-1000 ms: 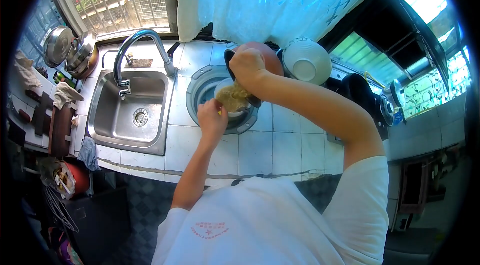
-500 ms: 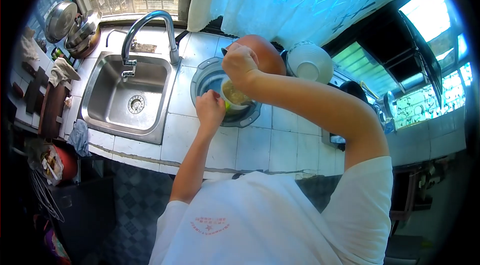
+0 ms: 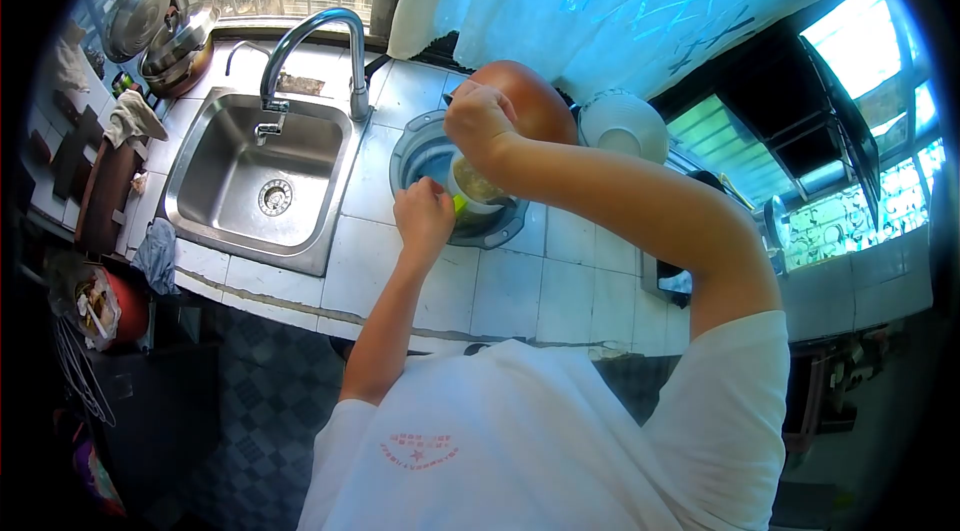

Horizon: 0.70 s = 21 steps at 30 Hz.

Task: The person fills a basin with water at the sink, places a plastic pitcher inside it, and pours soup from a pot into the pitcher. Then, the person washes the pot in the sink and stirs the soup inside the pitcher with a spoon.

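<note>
White bowl point(image 3: 486, 202) with pale contents: within the outline of the grey basin point(image 3: 513, 224), at 2 o'clock from the left hand point(image 3: 424, 214) and 6 o'clock from the right hand point(image 3: 482, 121). Left hand: nearer, fingers curled, just beside the bowl and a small green item point(image 3: 459, 204); I cannot tell its grip. Right hand: fingers bent, holding state likewise undeterminable. Bowl: rounded, no distinct long axis visible.
</note>
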Each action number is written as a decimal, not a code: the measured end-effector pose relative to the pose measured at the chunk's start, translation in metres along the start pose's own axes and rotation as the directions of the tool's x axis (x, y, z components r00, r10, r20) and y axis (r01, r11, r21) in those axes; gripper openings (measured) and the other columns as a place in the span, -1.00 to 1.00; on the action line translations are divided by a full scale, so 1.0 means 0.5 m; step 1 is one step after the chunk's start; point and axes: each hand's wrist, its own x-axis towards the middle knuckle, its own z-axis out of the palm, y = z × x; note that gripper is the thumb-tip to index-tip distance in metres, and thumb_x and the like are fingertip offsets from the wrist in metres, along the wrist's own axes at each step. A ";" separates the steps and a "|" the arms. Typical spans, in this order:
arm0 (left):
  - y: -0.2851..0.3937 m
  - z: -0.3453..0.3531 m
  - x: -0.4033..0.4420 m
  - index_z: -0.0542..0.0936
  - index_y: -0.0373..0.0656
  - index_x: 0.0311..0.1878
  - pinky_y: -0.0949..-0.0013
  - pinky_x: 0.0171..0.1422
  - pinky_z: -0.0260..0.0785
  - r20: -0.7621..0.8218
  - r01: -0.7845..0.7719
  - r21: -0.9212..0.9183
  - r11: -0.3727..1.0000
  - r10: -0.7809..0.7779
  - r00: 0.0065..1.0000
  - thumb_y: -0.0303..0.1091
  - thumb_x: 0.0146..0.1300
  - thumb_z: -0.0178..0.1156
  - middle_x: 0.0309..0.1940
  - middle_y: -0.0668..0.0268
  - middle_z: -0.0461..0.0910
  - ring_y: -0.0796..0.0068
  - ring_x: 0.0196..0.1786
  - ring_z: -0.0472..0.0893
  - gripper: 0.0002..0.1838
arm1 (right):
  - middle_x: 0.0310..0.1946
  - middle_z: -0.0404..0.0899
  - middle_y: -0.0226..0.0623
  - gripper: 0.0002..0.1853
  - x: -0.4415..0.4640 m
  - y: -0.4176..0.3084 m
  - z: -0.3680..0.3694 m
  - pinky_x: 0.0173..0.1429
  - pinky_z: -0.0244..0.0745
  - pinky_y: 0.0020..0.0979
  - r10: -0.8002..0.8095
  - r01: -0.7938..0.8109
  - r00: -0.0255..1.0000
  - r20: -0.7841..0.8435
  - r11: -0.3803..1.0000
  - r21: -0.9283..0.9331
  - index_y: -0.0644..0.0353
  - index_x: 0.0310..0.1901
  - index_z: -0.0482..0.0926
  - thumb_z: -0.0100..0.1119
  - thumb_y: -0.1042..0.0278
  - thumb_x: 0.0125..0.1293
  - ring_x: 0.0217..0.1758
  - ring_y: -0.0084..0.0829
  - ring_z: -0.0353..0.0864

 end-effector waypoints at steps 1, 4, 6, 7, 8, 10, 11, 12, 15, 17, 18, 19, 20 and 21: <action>0.003 -0.003 -0.001 0.56 -0.24 -0.36 0.26 -0.18 0.34 -0.002 0.000 0.001 1.000 0.000 1.000 -0.39 0.12 0.17 -0.39 0.16 0.58 0.23 -0.27 0.46 -0.89 | -0.61 0.46 -0.30 -0.85 0.000 0.001 -0.001 -0.79 0.28 -0.39 -0.012 0.012 1.000 -0.006 1.000 0.000 0.19 -0.52 0.61 0.13 0.31 -0.04 -0.49 -0.32 0.45; 0.008 -0.010 -0.006 0.57 -0.24 -0.35 0.27 -0.17 0.34 0.019 0.019 0.024 1.000 -0.019 1.000 -0.39 0.12 0.17 -0.38 0.16 0.58 0.23 -0.27 0.47 -0.88 | -0.60 0.46 -0.31 -0.85 -0.002 0.004 -0.002 -0.79 0.28 -0.39 -0.023 0.023 1.000 -0.007 1.000 0.001 0.18 -0.51 0.61 0.14 0.31 -0.05 -0.49 -0.33 0.45; 0.007 -0.010 -0.007 0.57 -0.24 -0.35 0.26 -0.17 0.34 0.019 0.019 0.024 1.000 -0.019 1.000 -0.40 0.11 0.17 -0.39 0.16 0.58 0.22 -0.27 0.46 -0.89 | -0.60 0.46 -0.31 -0.86 -0.006 0.012 -0.007 -0.78 0.28 -0.40 -0.021 0.021 1.000 -0.001 1.000 0.002 0.18 -0.51 0.62 0.15 0.32 -0.06 -0.48 -0.33 0.45; 0.005 -0.009 -0.008 0.57 -0.24 -0.35 0.26 -0.17 0.34 0.017 0.018 0.028 0.999 -0.018 1.000 -0.40 0.11 0.17 -0.39 0.16 0.58 0.22 -0.27 0.46 -0.89 | -0.54 0.50 -0.27 -0.86 -0.009 0.018 -0.010 -0.72 0.33 -0.47 -0.031 0.030 0.999 0.032 0.999 0.043 0.19 -0.43 0.64 0.24 0.33 -0.03 -0.47 -0.37 0.50; 0.002 -0.007 -0.008 0.57 -0.24 -0.35 0.25 -0.17 0.34 0.017 0.010 0.047 0.999 -0.011 1.000 -0.40 0.11 0.17 -0.38 0.16 0.58 0.22 -0.27 0.46 -0.89 | -0.48 0.53 -0.23 -0.82 -0.012 0.025 -0.014 -0.65 0.39 -0.53 -0.042 0.036 0.997 0.063 0.996 0.086 0.20 -0.35 0.66 0.32 0.35 -0.01 -0.46 -0.40 0.56; -0.003 -0.004 -0.009 0.57 -0.24 -0.35 0.24 -0.17 0.34 0.018 0.000 0.074 0.997 -0.002 1.000 -0.40 0.10 0.17 -0.38 0.16 0.58 0.21 -0.27 0.46 -0.89 | -0.48 0.53 -0.24 -0.84 -0.009 0.019 0.014 -0.66 0.38 -0.53 0.000 -0.007 0.998 0.069 0.995 0.104 0.20 -0.35 0.66 0.30 0.36 0.01 -0.45 -0.40 0.56; -0.005 -0.003 -0.011 0.57 -0.24 -0.35 0.23 -0.16 0.34 0.020 -0.002 0.076 0.997 0.001 1.000 -0.40 0.10 0.16 -0.38 0.15 0.58 0.20 -0.27 0.46 -0.89 | -0.48 0.54 -0.24 -0.86 -0.009 0.016 0.028 -0.67 0.38 -0.53 0.037 -0.047 0.996 0.078 0.992 0.119 0.19 -0.35 0.66 0.27 0.38 0.02 -0.45 -0.40 0.56; -0.006 -0.001 -0.011 0.57 -0.24 -0.35 0.23 -0.16 0.34 0.022 -0.007 0.079 0.997 0.005 1.000 -0.41 0.09 0.16 -0.38 0.15 0.58 0.19 -0.27 0.46 -0.89 | -0.48 0.54 -0.24 -0.86 -0.014 0.021 0.035 -0.67 0.38 -0.53 0.044 -0.053 0.996 0.078 0.991 0.125 0.19 -0.35 0.66 0.27 0.38 0.02 -0.45 -0.40 0.56; -0.013 0.006 -0.013 0.57 -0.24 -0.35 0.23 -0.16 0.34 0.041 -0.031 0.136 0.990 0.026 0.999 -0.41 0.10 0.15 -0.38 0.15 0.58 0.19 -0.27 0.46 -0.90 | -0.47 0.55 -0.28 -0.91 -0.040 0.042 0.069 -0.57 0.45 -0.50 0.142 -0.159 0.986 0.093 0.963 0.217 0.17 -0.41 0.65 0.22 0.43 0.01 -0.44 -0.39 0.57; -0.014 0.007 -0.015 0.57 -0.23 -0.35 0.23 -0.17 0.34 0.049 -0.033 0.134 0.990 0.027 0.998 -0.41 0.11 0.15 -0.38 0.15 0.58 0.19 -0.27 0.46 -0.89 | -0.46 0.59 -0.25 -0.90 -0.057 0.069 0.115 -0.40 0.53 -0.42 0.205 -0.238 0.971 0.121 0.872 0.428 0.19 -0.44 0.64 0.15 0.45 0.01 -0.41 -0.32 0.61; -0.014 0.008 -0.017 0.57 -0.23 -0.34 0.24 -0.18 0.34 0.055 -0.031 0.124 0.992 0.024 0.998 -0.40 0.11 0.15 -0.39 0.15 0.58 0.20 -0.28 0.46 -0.89 | -0.46 0.59 -0.25 -0.90 -0.069 0.087 0.137 -0.40 0.53 -0.42 0.209 -0.243 0.970 0.125 0.868 0.434 0.19 -0.44 0.64 0.15 0.45 0.01 -0.41 -0.32 0.61; -0.012 0.007 -0.017 0.57 -0.23 -0.34 0.24 -0.18 0.34 0.059 -0.035 0.132 0.991 0.028 0.998 -0.40 0.11 0.15 -0.39 0.15 0.58 0.20 -0.28 0.46 -0.89 | -0.42 0.61 -0.20 -0.89 -0.083 0.111 0.156 -0.38 0.54 -0.38 0.250 -0.313 0.950 0.188 0.747 0.586 0.18 -0.43 0.64 0.12 0.43 0.03 -0.36 -0.28 0.62; -0.010 0.007 -0.017 0.57 -0.23 -0.34 0.25 -0.19 0.34 0.072 -0.025 0.140 0.990 0.015 0.997 -0.40 0.12 0.15 -0.39 0.16 0.58 0.21 -0.28 0.46 -0.89 | -0.37 0.62 -0.15 -0.87 -0.100 0.130 0.175 -0.37 0.54 -0.34 0.279 -0.378 0.925 0.259 0.594 0.710 0.17 -0.42 0.64 0.10 0.40 0.06 -0.31 -0.24 0.64; -0.006 0.006 -0.016 0.57 -0.23 -0.33 0.26 -0.20 0.35 0.087 -0.015 0.147 0.989 0.003 0.996 -0.40 0.13 0.15 -0.38 0.17 0.57 0.22 -0.28 0.45 -0.89 | -0.37 0.62 -0.15 -0.87 -0.122 0.144 0.185 -0.37 0.54 -0.34 0.284 -0.387 0.921 0.266 0.586 0.712 0.17 -0.42 0.64 0.10 0.40 0.06 -0.31 -0.24 0.64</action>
